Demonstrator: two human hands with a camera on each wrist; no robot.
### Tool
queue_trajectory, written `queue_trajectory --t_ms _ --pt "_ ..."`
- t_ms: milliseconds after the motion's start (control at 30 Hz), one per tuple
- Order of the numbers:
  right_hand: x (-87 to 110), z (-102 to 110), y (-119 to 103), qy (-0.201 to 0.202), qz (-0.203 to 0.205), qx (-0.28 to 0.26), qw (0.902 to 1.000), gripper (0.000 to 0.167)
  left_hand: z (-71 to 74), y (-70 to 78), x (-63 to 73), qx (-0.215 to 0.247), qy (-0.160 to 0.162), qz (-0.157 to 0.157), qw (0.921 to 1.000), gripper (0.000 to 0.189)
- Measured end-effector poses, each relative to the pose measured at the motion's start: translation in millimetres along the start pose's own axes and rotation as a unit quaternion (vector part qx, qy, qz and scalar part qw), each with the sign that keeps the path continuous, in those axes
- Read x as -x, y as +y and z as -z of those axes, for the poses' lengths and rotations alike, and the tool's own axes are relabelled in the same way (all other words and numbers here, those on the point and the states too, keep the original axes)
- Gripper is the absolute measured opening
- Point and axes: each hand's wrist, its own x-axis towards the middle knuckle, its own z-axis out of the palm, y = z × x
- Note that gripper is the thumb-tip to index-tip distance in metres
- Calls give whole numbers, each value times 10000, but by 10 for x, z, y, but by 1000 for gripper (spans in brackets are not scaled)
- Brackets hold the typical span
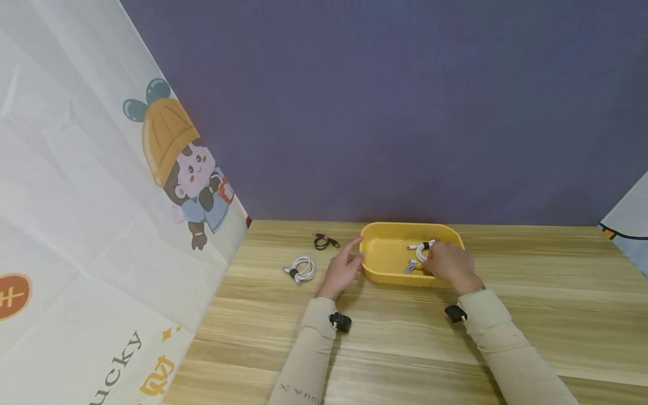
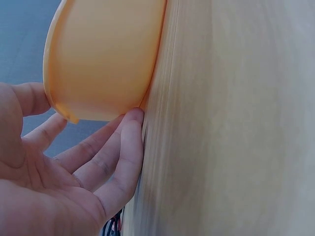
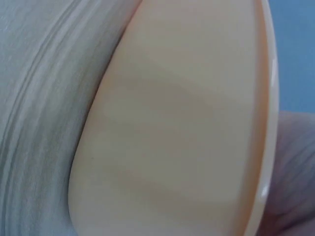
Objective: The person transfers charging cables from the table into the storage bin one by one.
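Note:
A yellow plastic bin [image 1: 387,277] stands on the wooden table. My left hand [image 1: 341,271] grips its left end; in the left wrist view the thumb hooks over the rim and the other fingers bend against the outer wall. Inside the bin's right half, my right hand [image 1: 449,264] reaches over the wall with curled fingers at a coiled white cable [image 1: 421,251] with a black tie. Its fingertips are hidden. Just nearer to me lies a second coiled cable [image 1: 411,266], pale with a yellow tie. The right wrist view shows mostly the bin's outer wall [image 3: 172,113].
Left of the bin, a coiled white cable [image 1: 304,270] with a black tie lies on the table [image 1: 400,349]. A small black cable [image 1: 324,242] with a reddish tie is behind it. A dark blue panel [image 1: 405,112] rises along the table's back edge, and a printed white sheet [image 1: 76,169] hangs at left.

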Motion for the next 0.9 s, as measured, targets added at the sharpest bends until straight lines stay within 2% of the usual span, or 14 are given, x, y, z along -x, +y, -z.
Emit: queue_trajectory --t_ms 133,200,300,367,467,567,633,733,900 --pt "23 13 45 195 139 -408 9989 42 -3 -6 -7 -9 14 -6 10000 48" --pt "45 28 70 372 245 -655 9969 35 -6 -13 -14 -6 17 -4 10000 48" --pt "95 71 106 668 413 -1024 9916 24 -9 -19 -20 7 24 -11 10000 48" --pt "118 86 149 930 459 -1212 9872 25 -9 -19 -20 25 31 -4 10000 48" --pt "134 77 248 1532 523 -1442 9762 25 -10 -8 -14 56 30 -2 10000 48" --pt "149 32 371 2205 557 -1612 9603 20 -8 1 -9 74 16 15 10000 48" --pt "156 0 454 2517 557 -1720 9508 18 -6 0 -8 47 15 30 10000 48" --pt "161 -54 579 2646 519 -1927 9435 19 -8 -2 -7 7 34 55 10000 48" --pt "160 -123 735 2408 440 -2314 9415 24 -18 -3 -10 -53 83 48 9999 48"
